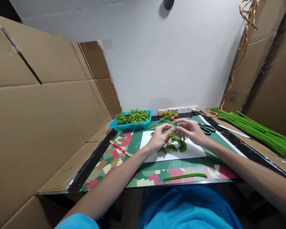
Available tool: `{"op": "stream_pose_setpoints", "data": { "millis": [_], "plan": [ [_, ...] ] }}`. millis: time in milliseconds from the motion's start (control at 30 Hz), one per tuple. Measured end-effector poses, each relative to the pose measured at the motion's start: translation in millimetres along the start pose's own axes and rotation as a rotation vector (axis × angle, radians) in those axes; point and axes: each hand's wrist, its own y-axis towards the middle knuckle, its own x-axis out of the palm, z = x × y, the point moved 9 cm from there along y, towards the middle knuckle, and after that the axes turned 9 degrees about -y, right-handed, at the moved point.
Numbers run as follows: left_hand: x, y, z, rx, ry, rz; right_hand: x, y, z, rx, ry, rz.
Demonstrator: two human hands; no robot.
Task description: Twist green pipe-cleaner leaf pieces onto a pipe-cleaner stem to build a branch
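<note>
Above a white sheet of paper, the fingertips of my left hand and my right hand meet in a pinch. Between them shows a bit of green pipe cleaner, mostly hidden by the fingers. Curved, leaf-like green pipe cleaner pieces lie on the paper just under both hands. A single straight green pipe cleaner rests near the table's front edge.
A blue basket heaped with bent green pieces stands at back left. Orange-and-green pipe cleaner stems lie behind my hands. Black-handled scissors and a bundle of long green pipe cleaners are right. A red stick-like tool lies left. Cardboard walls flank the table.
</note>
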Motion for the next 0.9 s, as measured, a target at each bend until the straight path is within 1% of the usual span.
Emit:
{"op": "stream_pose_setpoints", "data": {
  "millis": [100,167,367,500,700,900],
  "plan": [
    [-1.3,0.9,-1.5,-0.013,-0.037,0.002,-8.4,-1.1,-4.4,-0.067,-0.136,0.083],
    [-2.3,1.5,-3.4,-0.03,-0.043,0.005,-11.2,-2.5,-9.7,-0.125,-0.237,0.117],
    [-8.5,3.8,-6.2,-0.039,-0.05,0.054,-10.7,-7.4,-27.0,-0.27,-0.443,0.184],
    [-11.4,4.0,-2.1,0.005,-0.026,0.089,-7.0,-10.4,-26.6,-0.329,-0.541,0.177],
    [-14.8,1.0,0.1,0.025,0.073,0.122,-5.3,-13.9,-21.6,-0.346,-0.693,0.142],
    [-14.4,0.3,0.1,0.056,0.13,0.1,-2.1,-14.6,-24.5,-0.38,-0.789,0.09]
  ]
}}
